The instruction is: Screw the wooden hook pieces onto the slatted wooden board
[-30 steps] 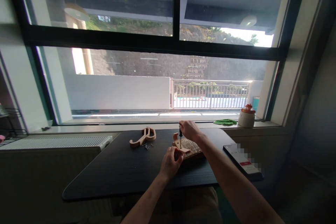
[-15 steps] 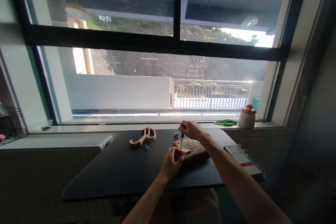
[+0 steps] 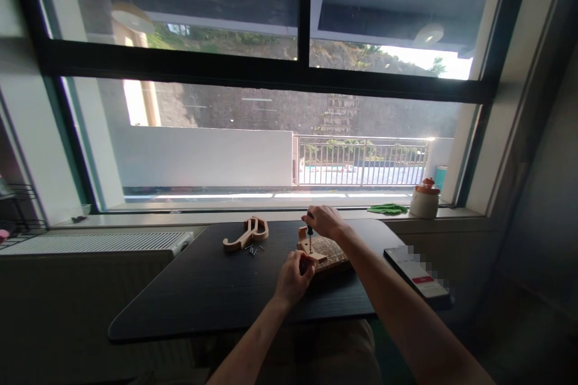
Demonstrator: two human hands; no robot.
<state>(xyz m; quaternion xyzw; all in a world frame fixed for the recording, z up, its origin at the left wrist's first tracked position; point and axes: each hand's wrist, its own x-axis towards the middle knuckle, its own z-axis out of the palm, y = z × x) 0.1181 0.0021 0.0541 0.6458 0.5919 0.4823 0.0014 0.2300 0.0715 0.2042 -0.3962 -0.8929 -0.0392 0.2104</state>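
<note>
My right hand (image 3: 323, 221) is closed round the dark handle of a screwdriver (image 3: 310, 239), which stands nearly upright. Its tip meets a pale wooden bracket (image 3: 318, 257) at the near left edge of a woven-topped block (image 3: 332, 252). With fingers bent, my left hand (image 3: 295, 277) grips the near left end of that bracket. The fingertips partly hide the spot. Left of the hands, a second wooden bracket (image 3: 246, 236) with a curved end lies on the table, beside several loose screws (image 3: 253, 249).
The dark table (image 3: 194, 301) stands against the window sill (image 3: 149, 218). A phone (image 3: 419, 277) lies at its right edge. On the sill are a green cloth (image 3: 387, 209) and a white jar (image 3: 424, 201) with an orange lid. A radiator (image 3: 112, 242) is at the left.
The right hand and screwdriver have shifted slightly left, and the screwdriver stands a little straighter. The left hand keeps its hold on the bracket. The whole view has moved slightly.
</note>
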